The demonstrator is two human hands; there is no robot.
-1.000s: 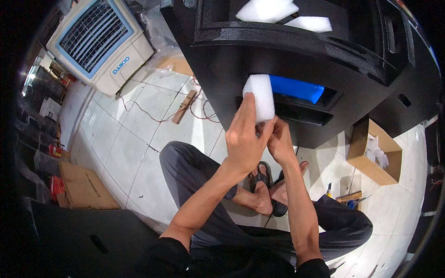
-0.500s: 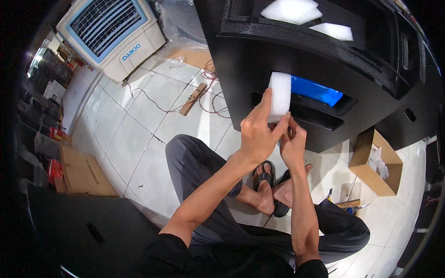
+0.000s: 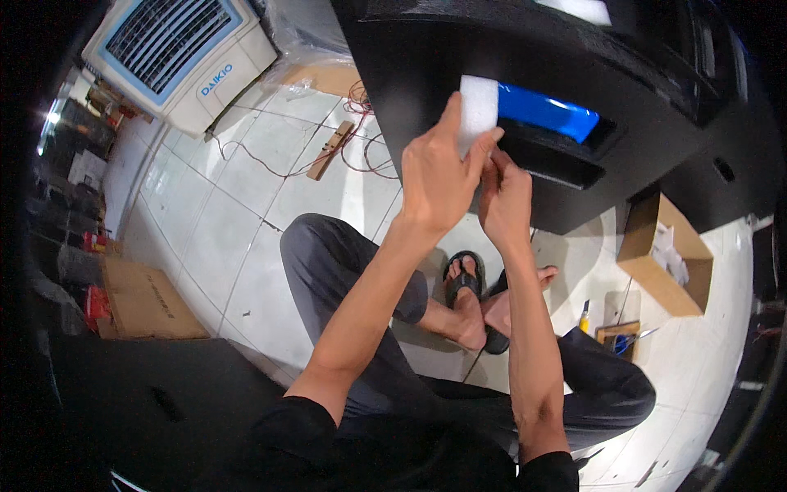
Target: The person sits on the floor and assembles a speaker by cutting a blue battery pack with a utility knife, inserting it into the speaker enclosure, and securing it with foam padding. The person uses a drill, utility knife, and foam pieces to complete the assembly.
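A white foam block (image 3: 479, 113) stands against the front of a black cabinet (image 3: 426, 70), beside the left end of a bright blue piece (image 3: 548, 111) set in a recess. My left hand (image 3: 438, 176) grips the block, fingers along its left side and the thumb across its lower right. Just right of that thumb, my right hand (image 3: 507, 201) has its fingers pinched together at the block's lower end. Its fingertips are partly hidden. Below the blue piece, a dark slot (image 3: 566, 170) runs along the cabinet front.
An open cardboard box (image 3: 656, 287) with white pieces stands on the tiled floor at right. Nearby lie a yellow-handled cutter (image 3: 584, 316) and blue-handled scissors (image 3: 623, 343). A wooden strip (image 3: 330, 151), thin red wires and an air cooler (image 3: 184, 61) are at left.
The view has tilted, so the cabinet, hands and foam block sit higher in the picture. Both hands stay at the block, which keeps its place beside the blue piece.
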